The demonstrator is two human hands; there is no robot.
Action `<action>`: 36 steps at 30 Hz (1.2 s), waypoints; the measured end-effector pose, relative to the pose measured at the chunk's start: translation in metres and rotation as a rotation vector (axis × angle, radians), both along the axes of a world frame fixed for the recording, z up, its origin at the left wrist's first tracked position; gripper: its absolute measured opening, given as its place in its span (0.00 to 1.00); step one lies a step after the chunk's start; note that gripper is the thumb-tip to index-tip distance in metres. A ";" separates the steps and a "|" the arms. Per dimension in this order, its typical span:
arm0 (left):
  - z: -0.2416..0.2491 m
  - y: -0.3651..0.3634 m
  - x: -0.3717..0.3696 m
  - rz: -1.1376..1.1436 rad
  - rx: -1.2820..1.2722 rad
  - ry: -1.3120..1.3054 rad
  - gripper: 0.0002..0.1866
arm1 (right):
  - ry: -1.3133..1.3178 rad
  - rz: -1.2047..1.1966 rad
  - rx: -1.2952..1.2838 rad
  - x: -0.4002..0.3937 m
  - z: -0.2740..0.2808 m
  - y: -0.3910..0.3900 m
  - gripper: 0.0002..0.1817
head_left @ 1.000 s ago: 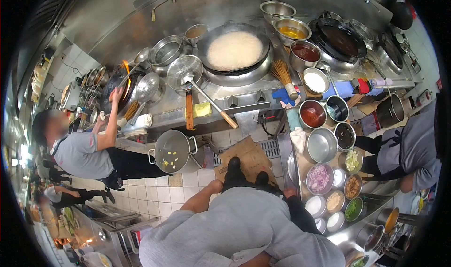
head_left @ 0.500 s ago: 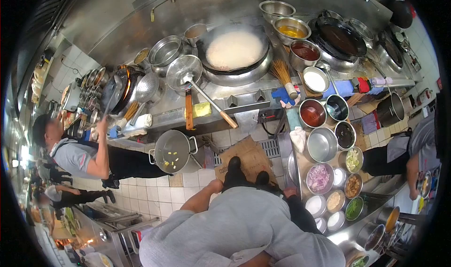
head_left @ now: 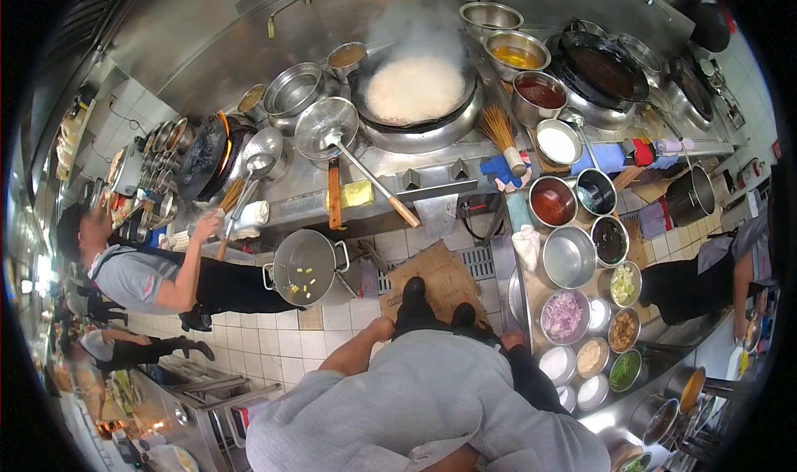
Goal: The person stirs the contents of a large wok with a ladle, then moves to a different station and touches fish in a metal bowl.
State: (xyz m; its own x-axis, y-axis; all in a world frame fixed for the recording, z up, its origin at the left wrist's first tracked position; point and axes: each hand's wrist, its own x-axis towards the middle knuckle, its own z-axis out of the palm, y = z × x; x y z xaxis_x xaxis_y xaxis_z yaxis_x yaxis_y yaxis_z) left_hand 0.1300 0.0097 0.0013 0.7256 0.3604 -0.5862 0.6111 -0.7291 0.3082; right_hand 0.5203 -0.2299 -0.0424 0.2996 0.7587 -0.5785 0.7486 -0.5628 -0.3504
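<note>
My left hand [head_left: 380, 329] hangs low beside my body, its fingers curled, with nothing visible in it. On the other side, my right hand [head_left: 513, 339] is at the edge of the ingredient table, partly hidden by my sleeve, and its fingers are too small to make out. Ahead, a large wok [head_left: 415, 90] of steaming pale liquid sits on the range. A wire strainer [head_left: 326, 127] with a wooden-handled ladle [head_left: 378, 185] across it lies left of the wok. A bamboo brush [head_left: 500, 132] stands to its right.
A big pot [head_left: 305, 256] with yellow pieces stands at left, near a co-worker [head_left: 137, 277] at another wok [head_left: 206, 158]. Bowls of sauces and chopped onion [head_left: 564, 316] fill the right table [head_left: 531, 281]. Another person [head_left: 706, 273] stands beyond it. Cardboard [head_left: 440, 285] lies on the floor.
The left co-worker's raised hand has come down, and the wok there is tilted differently. More steam rises from the large wok. The person at right has shifted. My hands look unchanged.
</note>
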 end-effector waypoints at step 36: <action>-0.033 0.005 -0.011 -0.033 -0.008 0.003 0.10 | 0.018 0.001 0.043 0.000 -0.022 -0.006 0.14</action>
State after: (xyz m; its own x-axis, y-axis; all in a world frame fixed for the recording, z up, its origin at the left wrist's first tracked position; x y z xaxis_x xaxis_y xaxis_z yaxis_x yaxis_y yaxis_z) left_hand 0.1185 0.0146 -0.0320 0.7355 0.3314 -0.5910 0.5875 -0.7464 0.3126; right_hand 0.5204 -0.2363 -0.0641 0.2891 0.7829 -0.5509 0.7425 -0.5466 -0.3872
